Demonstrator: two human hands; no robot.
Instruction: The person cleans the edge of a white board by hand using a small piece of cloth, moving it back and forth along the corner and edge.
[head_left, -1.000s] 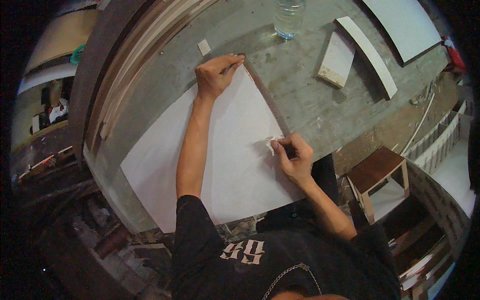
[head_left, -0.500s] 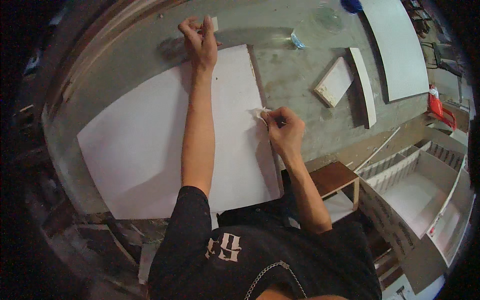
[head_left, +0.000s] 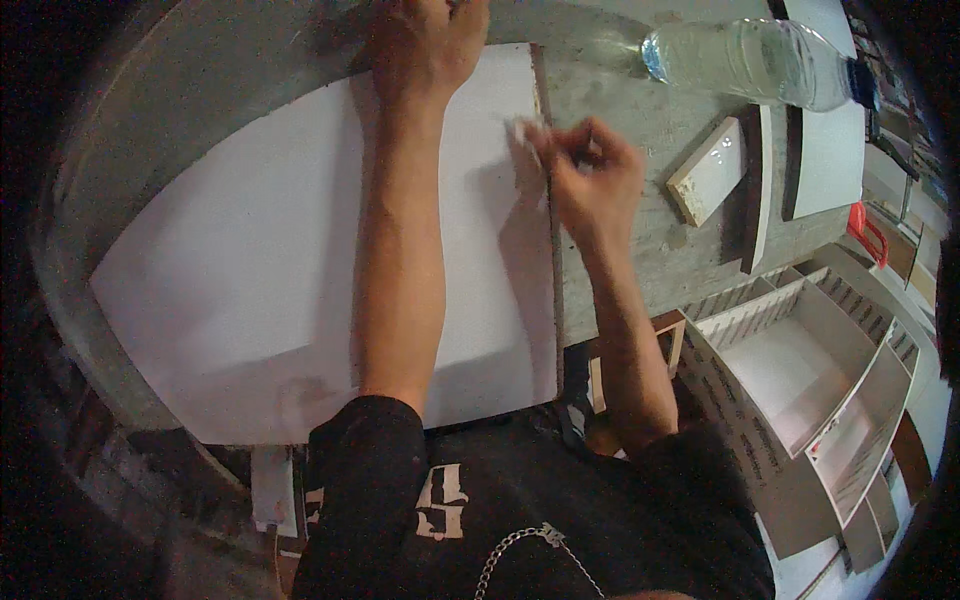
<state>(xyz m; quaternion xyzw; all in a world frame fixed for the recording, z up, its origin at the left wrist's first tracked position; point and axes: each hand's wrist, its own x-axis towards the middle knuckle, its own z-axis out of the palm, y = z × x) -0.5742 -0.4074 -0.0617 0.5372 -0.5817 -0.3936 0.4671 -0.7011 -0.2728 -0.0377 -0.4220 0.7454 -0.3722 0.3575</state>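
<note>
A large white panel point(head_left: 260, 220) lies flat on the grey worktable point(head_left: 610, 270) before me. At its right edge, my right hand point(head_left: 600, 180) is closed in a pinch on a small white crumpled scrap point(head_left: 526, 130), blurred by motion. Whether the scrap is paper or cloth I cannot tell. My left forearm reaches across the panel, and my left hand point(head_left: 430, 50) is beyond its far edge. The picture's top edge cuts off most of the left fingers, so their grip is hidden.
Right of the panel lie a small white board piece point(head_left: 712, 172), a narrow strip point(head_left: 757, 190) and another white panel point(head_left: 830, 160). A clear plastic bottle point(head_left: 750, 60) lies on its side behind them. Pale open boxes point(head_left: 790, 360) stand lower right, below the table.
Both hands have moved farther away, the right one along the panel's right edge with the scrap. The left fingers have slipped mostly out of view. My view has shifted, showing more of the bottle.
</note>
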